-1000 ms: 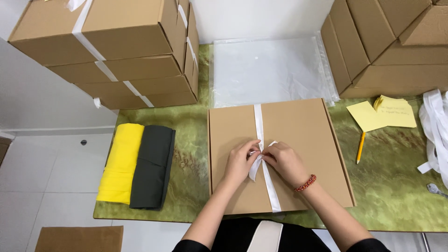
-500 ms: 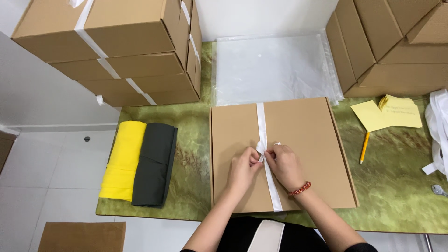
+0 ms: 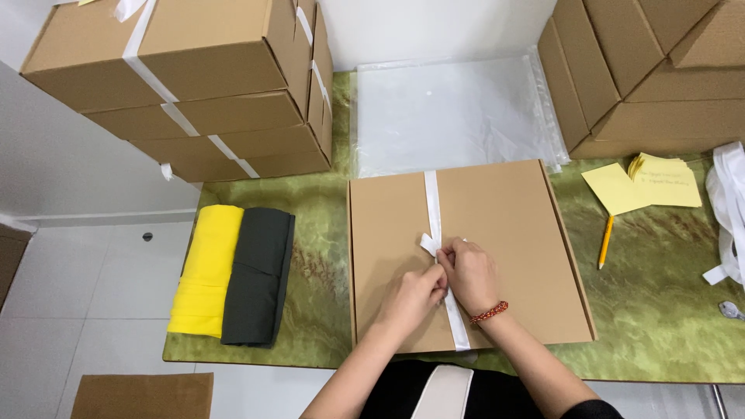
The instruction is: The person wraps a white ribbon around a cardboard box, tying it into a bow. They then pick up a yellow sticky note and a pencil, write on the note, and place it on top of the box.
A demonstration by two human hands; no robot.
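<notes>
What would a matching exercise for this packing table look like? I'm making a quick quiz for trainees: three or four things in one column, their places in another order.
Things:
1. pencil
2. yellow folded cloth
3. clear plastic bags
4. white ribbon

Places:
A. flat behind the flat box
B. running across the box lid, under both hands
C. left end of the table, beside dark cloth
D. right of the box, below yellow notes

Pairs: 1-D, 2-C, 3-A, 4-B
</notes>
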